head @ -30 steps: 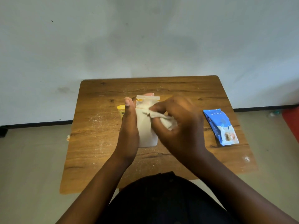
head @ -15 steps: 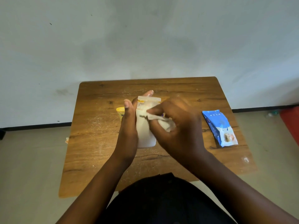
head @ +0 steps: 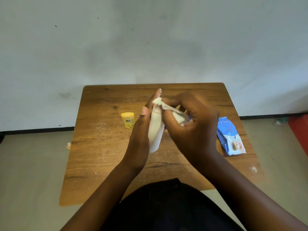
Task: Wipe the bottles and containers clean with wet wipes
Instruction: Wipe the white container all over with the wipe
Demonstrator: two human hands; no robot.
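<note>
While held upright above the wooden tabletop (head: 103,147), white plastic bottle (head: 155,130) mid-wipe: left hand (head: 140,135) clamped round its side, thumb up along the near edge, fingertips showing past the top. Right hand (head: 191,124) pinching a crumpled white wet wipe (head: 175,112), pressed at the cap end just above the left grip. Judged step: cleaning the neck and top. Next probably calls for turning the bottle within the left grip to reach unwiped faces. Compared with half a second ago, bottle turned edge-on and wipe moved higher. Small yellow jar (head: 128,120) left of the grip; blue wipes pack (head: 230,136) well right.
</note>
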